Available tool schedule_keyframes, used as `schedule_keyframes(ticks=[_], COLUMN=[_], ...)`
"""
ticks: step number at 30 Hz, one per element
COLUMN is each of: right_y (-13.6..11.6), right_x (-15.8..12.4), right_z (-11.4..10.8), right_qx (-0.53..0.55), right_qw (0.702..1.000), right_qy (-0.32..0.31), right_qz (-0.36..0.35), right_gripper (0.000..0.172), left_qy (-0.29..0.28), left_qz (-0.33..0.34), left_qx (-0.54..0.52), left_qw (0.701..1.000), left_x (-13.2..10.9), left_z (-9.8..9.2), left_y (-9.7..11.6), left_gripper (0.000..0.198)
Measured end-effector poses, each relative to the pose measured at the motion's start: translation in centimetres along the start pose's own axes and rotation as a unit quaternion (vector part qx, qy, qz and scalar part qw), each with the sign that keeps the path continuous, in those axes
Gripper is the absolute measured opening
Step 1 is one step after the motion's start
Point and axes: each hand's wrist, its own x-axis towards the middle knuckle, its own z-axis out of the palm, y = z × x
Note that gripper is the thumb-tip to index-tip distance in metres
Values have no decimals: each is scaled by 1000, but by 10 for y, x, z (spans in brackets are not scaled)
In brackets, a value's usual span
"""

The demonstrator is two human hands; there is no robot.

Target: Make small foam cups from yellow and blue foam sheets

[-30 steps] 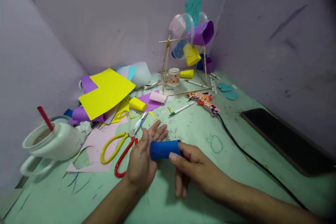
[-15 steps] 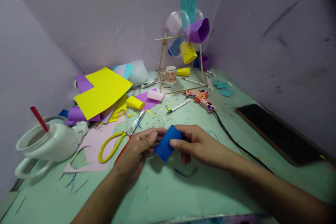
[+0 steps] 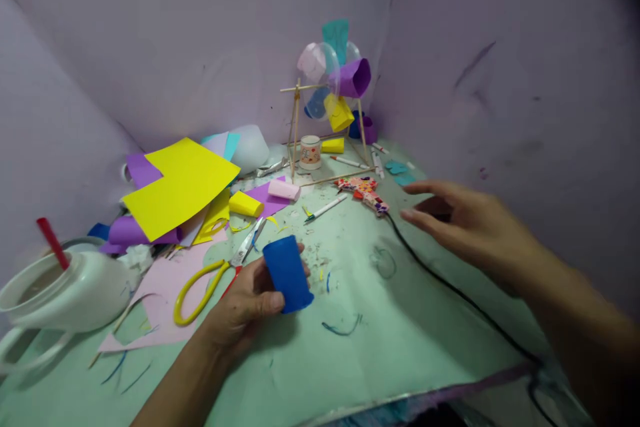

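Note:
My left hand (image 3: 250,300) holds a small rolled blue paper cup (image 3: 289,273), with the thumb pressed on its lower front edge and the fingers behind it. Held upright with a slight tilt, the cup is above the table. My right hand (image 3: 455,227) is off to the right, thumb and fingers apart, nothing seen between them but a dark patch behind. Nearest to it lies a flower-patterned glue gun (image 3: 367,197) with a black cord (image 3: 445,290). Scissors (image 3: 200,290) with yellow and red handles lie beside my left hand.
A stick frame (image 3: 295,127) carries a wheel with coloured paper cups (image 3: 353,78) at the back. Yellow paper (image 3: 185,183) tops a pile at left, near a white jug (image 3: 95,287) with a red stick. A marker (image 3: 326,208), a pink roll (image 3: 284,190) and scraps lie mid-table.
My right hand has let go of the blue paper cup and moved right, fingers apart. The left hand now holds the cup alone, turned more upright. The view has shifted.

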Motion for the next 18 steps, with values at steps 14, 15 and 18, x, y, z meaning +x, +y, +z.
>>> schedule_keyframes(ticks=[14, 15, 18], right_y=[76, 68, 40], right_x=[-16, -11, 19], right_z=[-36, -33, -24], right_qx=[-202, -196, -172], right_qw=[970, 973, 982], right_qy=[-39, -33, -33], right_qz=[131, 121, 75], right_gripper=[23, 25, 27], left_qy=[187, 186, 172], left_qz=[28, 44, 70], left_qx=[-19, -26, -50], left_qw=[982, 981, 981], left_x=[4, 4, 5], left_z=[-6, -6, -5], left_y=[-4, -5, -5], left_gripper=[59, 58, 57])
